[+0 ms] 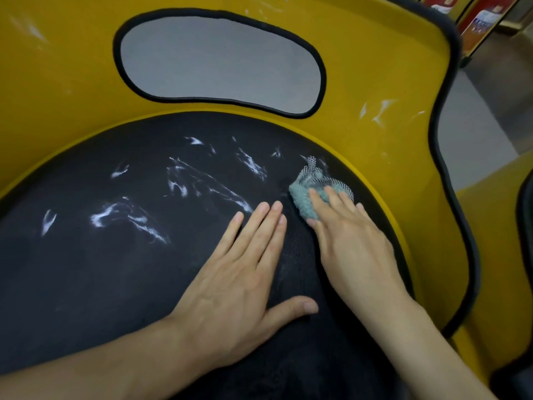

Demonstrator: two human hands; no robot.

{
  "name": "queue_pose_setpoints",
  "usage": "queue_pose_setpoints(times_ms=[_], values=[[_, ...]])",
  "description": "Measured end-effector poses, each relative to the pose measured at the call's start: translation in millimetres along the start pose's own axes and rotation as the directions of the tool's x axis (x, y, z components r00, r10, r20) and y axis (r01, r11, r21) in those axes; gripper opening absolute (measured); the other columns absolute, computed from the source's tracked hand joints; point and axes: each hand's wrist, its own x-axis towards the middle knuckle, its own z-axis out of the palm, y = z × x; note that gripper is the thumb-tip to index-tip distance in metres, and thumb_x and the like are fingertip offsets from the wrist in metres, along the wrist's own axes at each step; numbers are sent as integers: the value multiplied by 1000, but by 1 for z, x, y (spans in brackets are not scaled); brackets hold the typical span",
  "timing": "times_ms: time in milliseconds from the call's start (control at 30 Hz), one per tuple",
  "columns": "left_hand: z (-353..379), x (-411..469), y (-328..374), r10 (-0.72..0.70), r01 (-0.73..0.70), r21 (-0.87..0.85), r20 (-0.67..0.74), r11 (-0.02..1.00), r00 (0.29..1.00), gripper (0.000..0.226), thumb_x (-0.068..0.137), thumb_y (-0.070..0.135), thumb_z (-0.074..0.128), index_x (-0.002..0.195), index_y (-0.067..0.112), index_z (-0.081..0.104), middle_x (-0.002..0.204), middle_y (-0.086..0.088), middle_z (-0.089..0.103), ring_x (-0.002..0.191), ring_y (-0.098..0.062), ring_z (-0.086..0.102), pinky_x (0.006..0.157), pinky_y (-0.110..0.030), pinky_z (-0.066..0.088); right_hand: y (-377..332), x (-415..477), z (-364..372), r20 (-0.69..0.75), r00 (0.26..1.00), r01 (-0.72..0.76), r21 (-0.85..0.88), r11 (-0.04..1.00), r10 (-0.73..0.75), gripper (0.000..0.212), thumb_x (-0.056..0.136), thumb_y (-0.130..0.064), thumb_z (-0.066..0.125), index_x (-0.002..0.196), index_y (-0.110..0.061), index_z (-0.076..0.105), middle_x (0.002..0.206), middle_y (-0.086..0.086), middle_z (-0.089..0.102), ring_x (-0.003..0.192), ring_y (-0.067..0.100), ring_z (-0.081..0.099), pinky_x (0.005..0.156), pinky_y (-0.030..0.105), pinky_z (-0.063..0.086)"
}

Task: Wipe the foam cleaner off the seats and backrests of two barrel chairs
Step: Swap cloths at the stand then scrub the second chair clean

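Wiping the black seat (86, 298) near its right rear edge: my right hand (350, 246) presses a green cloth (310, 194) flat under straight fingers, clasping nothing. My left hand (230, 272) lies flat on the seat just beside it, fingers extended. White foam streaks (127, 216) cross the seat's left and centre, and foam smears (377, 112) mark the yellow backrest (375, 67). I judge the task early: most of this chair, and the second, are left to wipe.

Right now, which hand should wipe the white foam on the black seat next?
Right, I think. The right hand presses the teal cloth onto the seat beside the foam streaks; the left hand lies flat on the seat with no cloth.
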Motion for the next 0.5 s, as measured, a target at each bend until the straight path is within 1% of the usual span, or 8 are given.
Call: queue_pose_setpoints(times_ms=[100, 200, 267, 367, 500], values=[[1, 0, 1, -3, 3, 29, 2, 1000, 1000, 105, 94, 84, 24, 160, 2, 17, 170, -10, 7, 158, -19, -1, 123, -43, 7, 8, -43, -2, -7, 1000, 12, -18, 1000, -12, 57, 97, -37, 29, 145, -16, 52, 145, 9, 56, 135, 27, 52, 111, 48, 42], [3, 0, 1, -17, 17, 38, -3, 999, 1000, 107, 93, 85, 25, 160, 2, 19, 170, -10, 9, 158, -20, 2, 122, -44, 9, 12, -65, 1, -29, 999, 17, -29, 999, -18, 55, 91, -34, 41, 140, -15, 58, 140, 10, 59, 129, 28, 57, 105, 52, 42], [4, 0, 1, -19, 19, 42, 0, 999, 1000, 107, 93, 85, 25, 159, 2, 22, 170, -11, 10, 158, -21, 4, 121, -44, 11, 11, -55, 5, -55, 998, 26, -23, 999, -27, 53, 94, -33, 41, 142, -15, 56, 142, 10, 58, 132, 30, 55, 108, 52, 39], [4, 0, 1, -33, 32, 55, 15, 998, 999, 105, 93, 85, 24, 158, 1, 24, 169, -12, 11, 158, -23, 5, 121, -45, 11, 5, -13, 5, -47, 999, 21, 3, 1000, -21, 55, 98, -34, 38, 151, -18, 44, 153, 9, 47, 143, 29, 42, 118, 48, 33], [-1, 1, 1, -34, 31, 113, 28, 993, 999, 101, 96, 81, 26, 158, 1, 26, 169, -12, 13, 158, -24, 5, 122, -44, 9, -5, 40, -3, -26, 999, -35, 11, 999, 35, 51, 105, -33, 39, 154, -21, 38, 159, 6, 38, 147, 24, 33, 121, 43, 23]])
